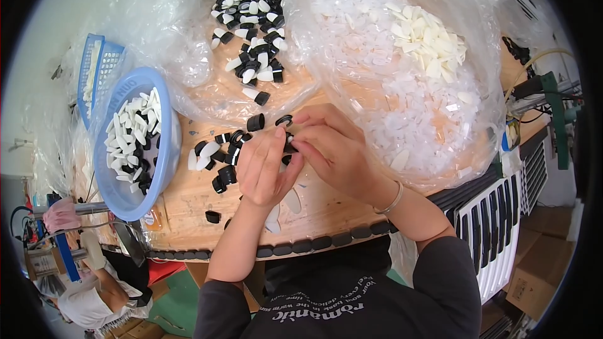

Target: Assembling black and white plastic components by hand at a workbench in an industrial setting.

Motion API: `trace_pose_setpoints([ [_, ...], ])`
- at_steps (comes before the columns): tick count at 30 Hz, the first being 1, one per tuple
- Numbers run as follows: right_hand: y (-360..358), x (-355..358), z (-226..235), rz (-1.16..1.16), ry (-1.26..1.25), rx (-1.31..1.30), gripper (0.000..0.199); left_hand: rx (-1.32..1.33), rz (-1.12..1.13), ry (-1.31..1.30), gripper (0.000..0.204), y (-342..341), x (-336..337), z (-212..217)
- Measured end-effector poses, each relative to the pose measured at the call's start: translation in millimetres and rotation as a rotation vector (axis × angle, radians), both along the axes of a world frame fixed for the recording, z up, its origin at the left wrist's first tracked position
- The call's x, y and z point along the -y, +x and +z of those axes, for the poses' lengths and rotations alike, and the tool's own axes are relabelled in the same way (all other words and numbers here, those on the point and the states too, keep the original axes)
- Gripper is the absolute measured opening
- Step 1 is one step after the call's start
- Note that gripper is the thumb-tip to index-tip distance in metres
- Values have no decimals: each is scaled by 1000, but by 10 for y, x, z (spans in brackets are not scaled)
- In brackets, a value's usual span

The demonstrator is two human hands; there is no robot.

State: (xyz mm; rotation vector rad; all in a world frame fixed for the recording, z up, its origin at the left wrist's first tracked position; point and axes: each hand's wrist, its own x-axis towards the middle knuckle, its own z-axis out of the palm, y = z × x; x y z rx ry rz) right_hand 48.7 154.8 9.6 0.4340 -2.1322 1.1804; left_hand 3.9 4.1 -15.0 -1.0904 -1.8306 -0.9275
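Observation:
Above the wooden table (182,213), my left hand (259,166) and my right hand (333,147) meet, fingers pinched around a small black cap (289,145). Much of that cap is hidden by my fingers. Beside my left hand lie several loose black caps (255,122) and a few white, flat, tongue-shaped pieces (210,149). More white pieces (293,201) rest on the wood just under my hands. Toward the far side is a heap of black caps with white pieces attached (254,56).
A blue oval basin (171,150) at the left holds white pieces and black parts, with a blue basket (115,53) behind it. Clear plastic sheeting (301,97) carries translucent flakes (414,119) and a cream-coloured pile (430,41) at right. Another person (94,295) is at lower left.

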Motion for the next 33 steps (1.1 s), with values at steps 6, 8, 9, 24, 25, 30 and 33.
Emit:
trace_pose_setpoints([
  [6, -17, 0, -29, 40, -19, 89, 14, 2, -5, -29, 47, -24, -6, -36],
  [8, -6, 4, -28, 54, -17, 146, 11, 7, 5, -29, 47, -21, -14, -36],
  [9, 4, 8, -17, 56, -17, 145, 11, 13, 14, -29, 47, -19, -14, -35],
  [24, 18, -52, 108, 200, -109, 75, 10, 572, -294, 339, 53, 31, 48, -20],
  [25, 9, -81, 126, 190, -147, 91, 11, 675, -368, 403, 53, 42, 46, -37],
  [30, 8, -60, 99, 195, -132, 67, 10, 657, -390, 373, 52, 54, 24, -52],
  [33, 26, -39, 86, 175, -162, 75, 10, 531, -335, 269, 50, 19, 28, -56],
])
